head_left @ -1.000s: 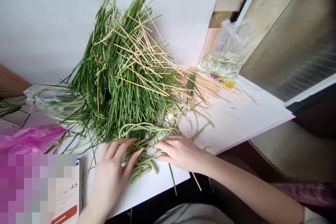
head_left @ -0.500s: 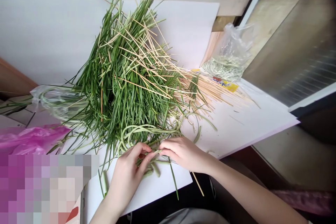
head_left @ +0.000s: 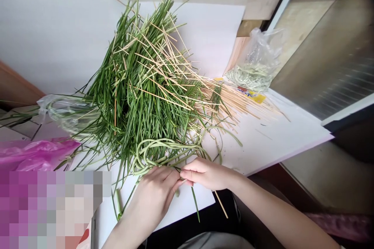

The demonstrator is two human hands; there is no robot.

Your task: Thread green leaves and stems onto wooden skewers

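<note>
Drawn closer since the earlier frame, my left hand (head_left: pixel 156 198) and right hand (head_left: pixel 208 174) now meet at the fingertips, clenched on a thin garlic scape (head_left: pixel 171 168) (the pinch itself is partly hidden by my fingers). Coiled scapes (head_left: pixel 152 155) lie just above my hands, their long axis running roughly left to right, near the lower edge of the white board (head_left: pixel 263 140). Heaped green stalks (head_left: pixel 140 85) point up and away, and the white board extends to the right of my right hand.
</note>
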